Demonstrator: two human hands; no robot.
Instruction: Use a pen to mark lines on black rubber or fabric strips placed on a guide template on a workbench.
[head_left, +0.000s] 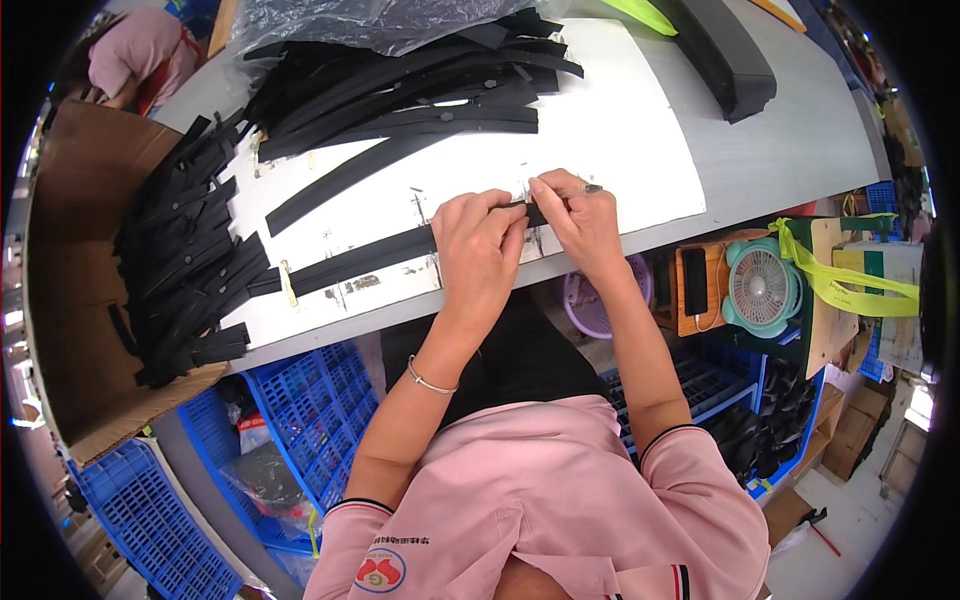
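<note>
A long flat black strip (365, 255) lies along the near edge of a white board (640, 130). My left hand (475, 245) is closed around the strip near its right end. Close beside it, my right hand (582, 220) pinches that same end between thumb and fingers, which hide part of it. A ring is on the right hand and a bracelet on the left wrist. Beyond my hands, several more black strips (400, 115) lie in a loose pile, one (330, 187) set apart in front. The strip's left end reaches a yellowish tape mark (289, 284) on the board.
At the left, a cardboard box (80, 200) stands against a heap of black strips (180, 260). Clear plastic (340, 25) covers the back of the pile. A black padded piece (715, 55) lies at the far right. A fan (764, 287) and phone (694, 280) sit right of the table; blue crates (310, 420) are below.
</note>
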